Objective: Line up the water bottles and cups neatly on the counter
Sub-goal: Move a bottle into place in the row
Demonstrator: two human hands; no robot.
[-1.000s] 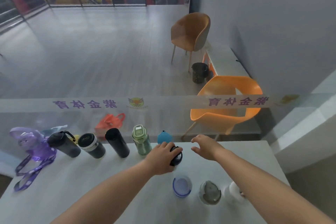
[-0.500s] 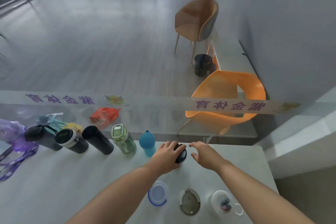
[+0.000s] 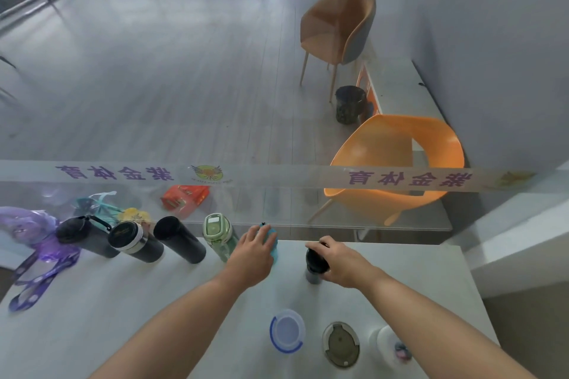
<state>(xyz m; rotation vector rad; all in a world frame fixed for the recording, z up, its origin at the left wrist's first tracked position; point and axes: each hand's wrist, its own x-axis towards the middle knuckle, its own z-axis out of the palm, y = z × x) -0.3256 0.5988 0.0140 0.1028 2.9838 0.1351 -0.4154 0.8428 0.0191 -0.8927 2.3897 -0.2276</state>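
The left hand [image 3: 254,252] curls around the blue bottle [image 3: 273,242] on the bench [image 3: 123,301]. The right hand [image 3: 341,261] grips the dark bottle [image 3: 314,260] near it.

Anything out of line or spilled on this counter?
No spill shows. The blue-rimmed cup, grey-lidded cup and white mug stand near the front edge, apart from the back row; the left hand holds the blue bottle, the right hand the black-capped bottle.

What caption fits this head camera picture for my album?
Left hand holds a small blue bottle while right hand grips a black-capped grey bottle on the white counter.
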